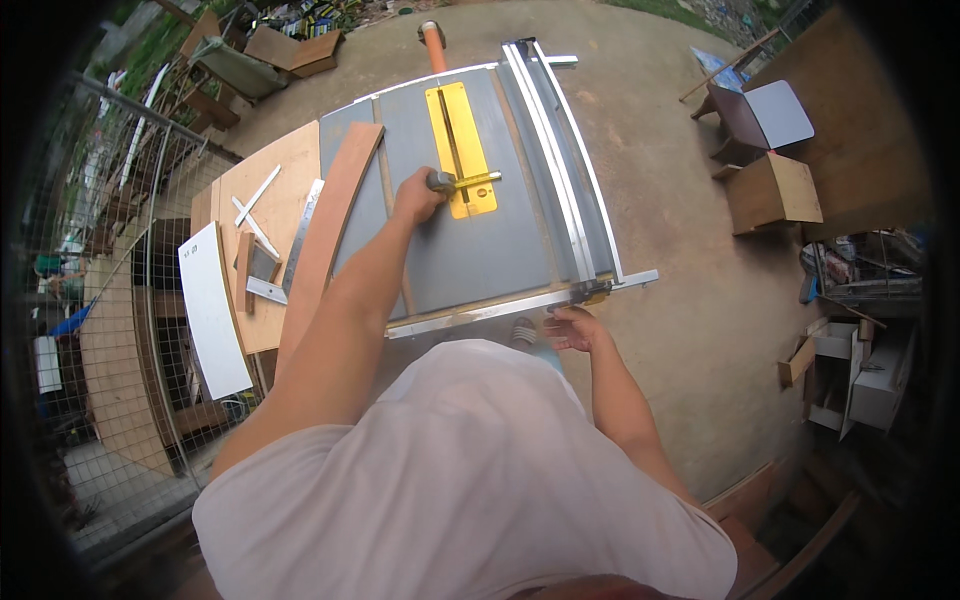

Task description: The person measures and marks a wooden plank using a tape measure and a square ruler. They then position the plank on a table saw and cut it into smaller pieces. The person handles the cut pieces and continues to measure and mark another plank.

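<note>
My left hand (417,197) is closed on a grey tape measure (439,181), whose short yellow blade extends rightward across the slot of the yellow insert (447,110) in a table saw's grey top (455,265). Beside my left arm lies a long reddish-brown board (342,202). My right hand (572,330), fingers apart, is at the near rail's underside, by the lower end of the silver fence (548,150); whether it touches the rail is unclear.
A plywood side surface (270,150) carries white strips (258,195) and a white panel (212,305). A wire fence (170,300) runs along the left. Wooden cabinets (770,195) and drawer units (850,365) stand at right on the concrete floor (660,370).
</note>
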Demonstrator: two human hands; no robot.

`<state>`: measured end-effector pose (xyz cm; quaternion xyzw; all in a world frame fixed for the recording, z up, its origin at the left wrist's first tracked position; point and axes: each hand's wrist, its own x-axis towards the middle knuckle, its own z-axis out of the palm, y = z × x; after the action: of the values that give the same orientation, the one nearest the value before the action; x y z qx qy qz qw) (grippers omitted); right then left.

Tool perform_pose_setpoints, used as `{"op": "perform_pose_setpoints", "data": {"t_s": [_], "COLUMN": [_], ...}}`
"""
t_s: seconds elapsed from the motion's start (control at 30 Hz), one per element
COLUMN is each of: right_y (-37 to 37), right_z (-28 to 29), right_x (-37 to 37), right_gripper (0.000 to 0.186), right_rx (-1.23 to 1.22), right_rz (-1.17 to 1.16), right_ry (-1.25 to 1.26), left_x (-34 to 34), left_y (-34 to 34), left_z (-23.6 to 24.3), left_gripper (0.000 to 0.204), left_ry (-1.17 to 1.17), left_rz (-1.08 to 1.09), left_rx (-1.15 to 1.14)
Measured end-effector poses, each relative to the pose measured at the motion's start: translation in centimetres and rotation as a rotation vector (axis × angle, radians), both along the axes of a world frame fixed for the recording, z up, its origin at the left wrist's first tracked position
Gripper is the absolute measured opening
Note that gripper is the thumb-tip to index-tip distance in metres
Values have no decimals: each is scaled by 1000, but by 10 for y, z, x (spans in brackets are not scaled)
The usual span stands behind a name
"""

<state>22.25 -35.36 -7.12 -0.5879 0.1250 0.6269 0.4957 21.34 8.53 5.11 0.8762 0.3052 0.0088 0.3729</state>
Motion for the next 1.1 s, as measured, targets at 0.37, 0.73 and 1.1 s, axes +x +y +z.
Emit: {"op": "perform_pose_setpoints", "data": {"t_s": [0.37, 0.73, 1.1], "right_y": [27, 5, -2], "right_z": [61, 27, 34], "right_x": [-24, -5, -4], "right_gripper": [52, 40, 45], "right_rx": [-733, -319, -188], "right_rz": [352, 0, -105], "right_ry": [-849, -208, -284], "left_x": [8, 13, 2], "left_y": [-16, -17, -7], "left_z": [6, 8, -19], "left_gripper": [58, 59, 60], "left_ry": [3, -62, -159], "left_rz": [27, -29, -56], "left_rx": [56, 50, 119]}}
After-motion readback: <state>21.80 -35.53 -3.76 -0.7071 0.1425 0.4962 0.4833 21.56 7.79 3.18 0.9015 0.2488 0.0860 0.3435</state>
